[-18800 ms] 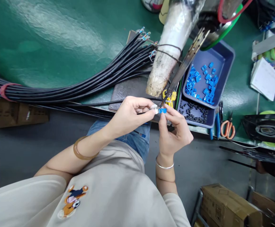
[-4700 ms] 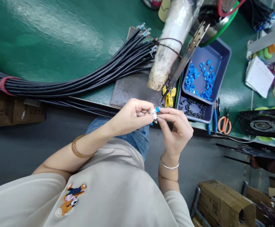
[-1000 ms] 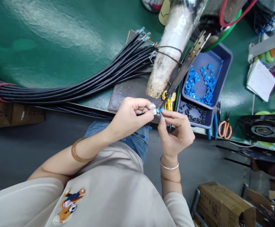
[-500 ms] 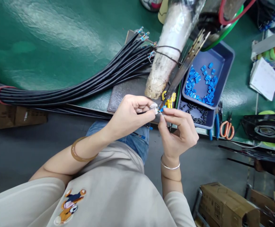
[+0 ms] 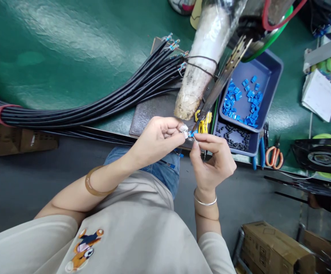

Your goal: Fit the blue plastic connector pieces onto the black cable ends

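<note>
My left hand [image 5: 163, 137] is closed, thumb against fingers, on the end of a black cable mostly hidden in the grip. A whitish piece [image 5: 184, 130] shows at its fingertips. Just beyond sits a small blue connector [image 5: 193, 133] with fine wires at its left side. The dark tip of a soldering iron [image 5: 225, 80], a long perforated metal shaft, comes down right at the connector. From the right, my right hand [image 5: 214, 158] pinches a thin silvery wire [image 5: 194, 139] between thumb and index finger, close to the connector.
A bundle of black cables [image 5: 97, 116] lies at left. A white wrapped tube [image 5: 196, 68] slants overhead. Blue trays [image 5: 270, 87] hold blue and black parts. Yellow-handled tool [image 5: 203, 125], pliers [image 5: 262, 148] and orange-handled cutters [image 5: 274, 156] lie near the table edge.
My right hand has shifted slightly left and down. The left hand has moved slightly, and the black cable seen earlier between its fingers is now hidden; the blue connector shows more.
</note>
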